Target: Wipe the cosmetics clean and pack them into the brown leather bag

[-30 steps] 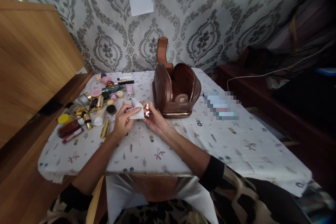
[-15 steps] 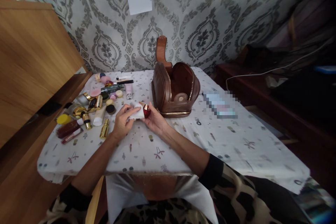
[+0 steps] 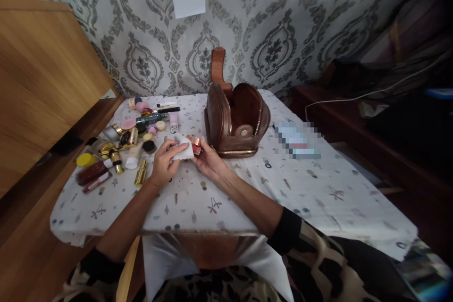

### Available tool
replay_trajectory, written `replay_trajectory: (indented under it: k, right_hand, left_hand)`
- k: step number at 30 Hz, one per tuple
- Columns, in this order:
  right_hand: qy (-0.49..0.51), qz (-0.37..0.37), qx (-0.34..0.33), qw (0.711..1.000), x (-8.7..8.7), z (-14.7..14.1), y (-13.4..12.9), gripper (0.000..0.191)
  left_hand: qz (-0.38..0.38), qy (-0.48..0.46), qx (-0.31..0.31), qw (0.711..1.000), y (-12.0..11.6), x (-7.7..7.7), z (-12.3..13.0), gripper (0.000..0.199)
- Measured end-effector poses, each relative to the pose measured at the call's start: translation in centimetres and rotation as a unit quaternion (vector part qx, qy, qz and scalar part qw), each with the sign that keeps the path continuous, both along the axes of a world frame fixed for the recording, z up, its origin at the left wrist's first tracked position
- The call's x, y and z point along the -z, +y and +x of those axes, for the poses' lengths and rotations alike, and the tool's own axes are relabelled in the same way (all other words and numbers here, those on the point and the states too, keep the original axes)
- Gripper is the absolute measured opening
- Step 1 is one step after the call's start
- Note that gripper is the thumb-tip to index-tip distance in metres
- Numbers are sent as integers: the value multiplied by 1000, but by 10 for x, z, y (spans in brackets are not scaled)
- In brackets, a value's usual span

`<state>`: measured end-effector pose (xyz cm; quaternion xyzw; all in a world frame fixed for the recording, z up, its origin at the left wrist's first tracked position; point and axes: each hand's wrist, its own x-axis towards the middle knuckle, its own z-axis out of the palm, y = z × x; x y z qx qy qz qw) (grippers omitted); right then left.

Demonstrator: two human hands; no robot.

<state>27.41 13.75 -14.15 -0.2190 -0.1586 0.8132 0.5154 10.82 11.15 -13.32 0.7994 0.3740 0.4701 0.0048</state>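
Observation:
My left hand (image 3: pixel 165 161) is closed on a white wipe (image 3: pixel 183 151), pressing it against a small red bottle (image 3: pixel 197 150) with a rose-gold cap (image 3: pixel 194 140). Closed around the right side of that bottle is my right hand (image 3: pixel 209 161). The wipe covers part of the bottle, so its full shape is hidden. Both hands are just above the tablecloth, left of and in front of a brown leather bag (image 3: pixel 233 144). The bag stands upright with its zipped mouth open and its strap flap raised.
Cosmetics crowd the table's left: a gold bottle (image 3: pixel 140 173), a black-lidded jar (image 3: pixel 149 146), a pink tube (image 3: pixel 173 122), a dark red bottle (image 3: pixel 92 174) and several others. A blurred-out phone (image 3: pixel 297 140) lies right of the bag. A wooden panel (image 3: pixel 49 71) rises at left.
The red bottle has turned in my right hand, so more of its rose-gold cap shows above the wipe. The wipe has shifted slightly with my left fingers.

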Motion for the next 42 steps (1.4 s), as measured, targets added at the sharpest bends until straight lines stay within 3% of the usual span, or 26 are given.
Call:
replay_trajectory:
  k: [7, 13, 21, 26, 30, 35, 42]
  right_hand:
    - [1, -26, 11, 1000, -3, 0, -2, 20]
    - [-7, -12, -21, 1000, -1, -1, -2, 16]
    - [26, 13, -38, 999, 3, -1, 1, 17]
    - [26, 12, -17, 999, 5, -3, 3, 11]
    - [30, -2, -10, 1000, 1, -2, 0, 16]
    - [5, -2, -12, 1000, -3, 1, -4, 21]
    - [-49, 20, -33, 998, 5, 0, -5, 23]
  left_hand:
    - [-23, -32, 28, 999, -4, -6, 4, 33]
    - [-27, -16, 25, 999, -3, -3, 5, 37]
    - [-15, 30, -28, 999, 1, 4, 0, 39]
    - [-1, 32, 0, 999, -1, 1, 0, 36]
    - [-4, 7, 17, 1000, -5, -6, 2, 32]
    - [-27, -11, 9, 1000, -8, -11, 4, 32]
    - [-26, 22, 18, 999, -4, -1, 5, 30]
